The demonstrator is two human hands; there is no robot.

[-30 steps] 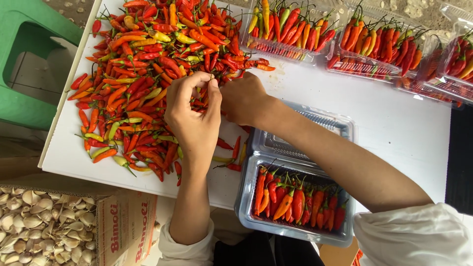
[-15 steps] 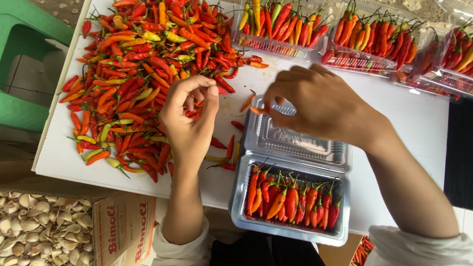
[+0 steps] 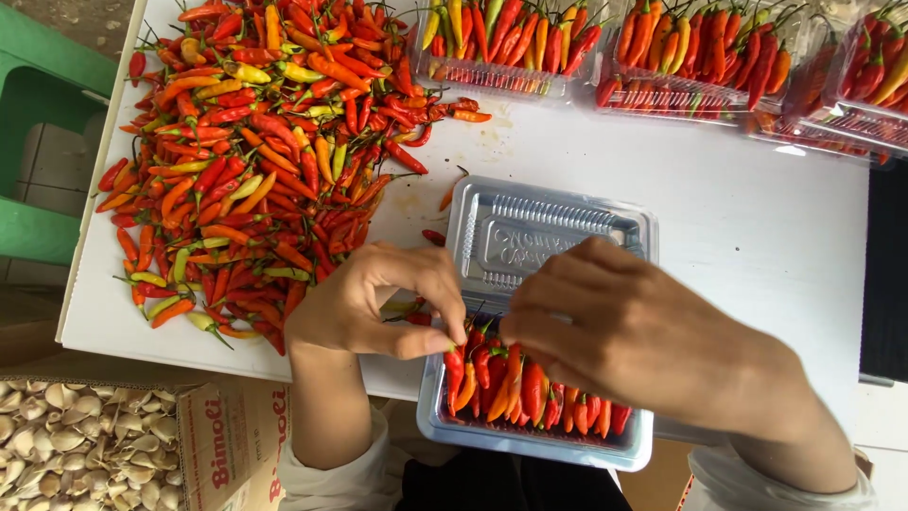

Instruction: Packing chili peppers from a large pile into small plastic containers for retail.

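A clear hinged plastic tray point(image 3: 440, 431) lies at the table's near edge, its lid point(image 3: 549, 232) open and flat behind it. Red and orange chillies point(image 3: 515, 388) lie side by side in it. My left hand point(image 3: 374, 303) is at the tray's left rim, thumb and fingers pinched on the stem end of a red chilli point(image 3: 454, 371). My right hand point(image 3: 629, 331) covers the tray's middle and right, its curled fingers pressing on the chillies there. A big loose pile of red, orange and yellow-green chillies point(image 3: 255, 161) lies on the white table point(image 3: 719, 218) to the left.
Several filled clear trays of chillies point(image 3: 700, 57) line the table's far edge. A green plastic stool point(image 3: 43, 123) stands at the left. A cardboard box of garlic cloves point(image 3: 85, 449) sits below the table's left corner. A few stray chillies point(image 3: 445, 199) lie by the lid.
My right hand has come down from above the lid onto the chillies in the tray. My left hand has moved from the pile's edge to the tray's left rim.
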